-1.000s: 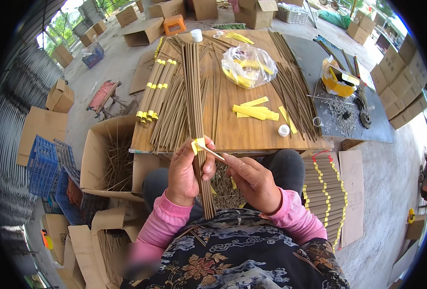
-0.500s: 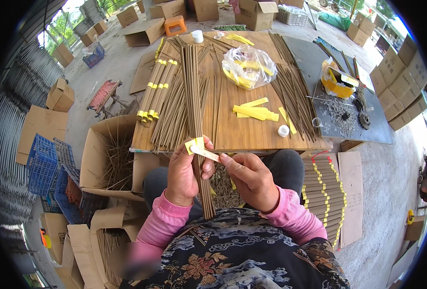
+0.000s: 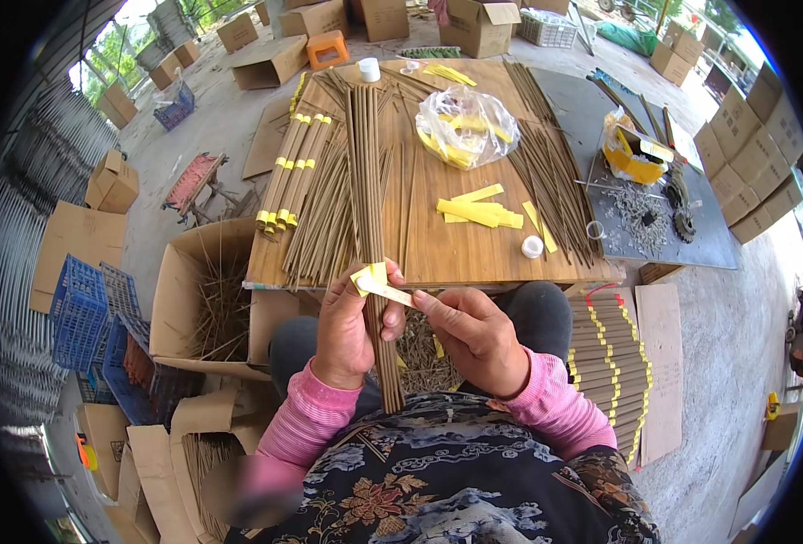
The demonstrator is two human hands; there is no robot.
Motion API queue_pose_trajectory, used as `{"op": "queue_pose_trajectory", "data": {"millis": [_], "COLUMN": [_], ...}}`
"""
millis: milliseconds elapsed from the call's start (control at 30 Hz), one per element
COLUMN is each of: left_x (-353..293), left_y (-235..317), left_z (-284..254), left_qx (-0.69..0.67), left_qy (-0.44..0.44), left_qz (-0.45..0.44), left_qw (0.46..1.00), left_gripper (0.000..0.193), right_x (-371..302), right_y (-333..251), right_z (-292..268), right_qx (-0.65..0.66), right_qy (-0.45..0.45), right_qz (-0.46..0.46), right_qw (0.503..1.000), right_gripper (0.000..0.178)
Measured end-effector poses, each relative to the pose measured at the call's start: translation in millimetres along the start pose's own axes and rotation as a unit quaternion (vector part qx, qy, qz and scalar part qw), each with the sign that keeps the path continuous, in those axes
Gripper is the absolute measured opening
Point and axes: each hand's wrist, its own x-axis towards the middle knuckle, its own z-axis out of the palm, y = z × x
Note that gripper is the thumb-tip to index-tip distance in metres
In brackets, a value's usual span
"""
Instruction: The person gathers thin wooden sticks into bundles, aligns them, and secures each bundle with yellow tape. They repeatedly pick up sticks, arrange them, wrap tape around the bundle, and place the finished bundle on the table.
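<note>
My left hand (image 3: pixel 345 331) is wrapped round a bundle of thin brown incense sticks (image 3: pixel 365 181), which stretches from over the table down toward my lap. A yellow paper strip (image 3: pixel 377 271) lies across the bundle at my left fingers; part of it is hidden. Pinched in my right hand (image 3: pixel 476 337) is a flat wooden stick (image 3: pixel 392 292). Its whitish far end touches the yellow strip beside my left thumb. Loose incense sticks (image 3: pixel 324 218) and several finished bundles with yellow bands (image 3: pixel 283 177) lie left of the held bundle.
On the wooden table (image 3: pixel 456 258) are yellow paper strips (image 3: pixel 478 211), a plastic bag of strips (image 3: pixel 467 127) and a small white tub (image 3: pixel 532 247). A grey board (image 3: pixel 710 240) at the right carries metal bits. An open carton (image 3: pixel 170 313) of sticks stands left; banded bundles (image 3: pixel 592 363) lie lower right.
The tip of the flat wooden stick has shifted slightly down along the yellow strip. Both hands keep their grips, and the bundle stays almost in place.
</note>
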Motion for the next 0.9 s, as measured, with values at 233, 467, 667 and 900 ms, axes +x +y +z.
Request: {"op": "queue_pose_trajectory", "data": {"millis": [233, 467, 667, 900], "left_x": [0.2, 0.1, -2.8, -1.2], "left_y": [1.9, 1.8, -1.8, -0.2], "left_z": [-0.9, -6.2, -4.9, -7.3], "left_qx": [0.0, 0.004, 0.003, 0.012], "left_qy": [0.001, -0.036, -0.028, -0.063], "left_qz": [0.008, -0.003, -0.009, -0.023], "left_qw": [1.0, 0.999, 1.0, 0.998], "left_gripper": [0.031, 0.031, 0.033, 0.032], "right_x": [1.1, 0.1, 1.8, 2.0], "right_y": [-0.4, 5.2, 3.1, 6.2], "right_z": [-2.8, -2.5, -2.3, -0.6], "right_qx": [0.067, 0.162, 0.325, 0.156], "right_qy": [-0.016, -0.021, -0.062, -0.001], "right_qz": [0.026, 0.093, 0.247, 0.112], "right_qw": [0.997, 0.982, 0.911, 0.981], "right_gripper": [0.04, 0.03, 0.023, 0.028]}}
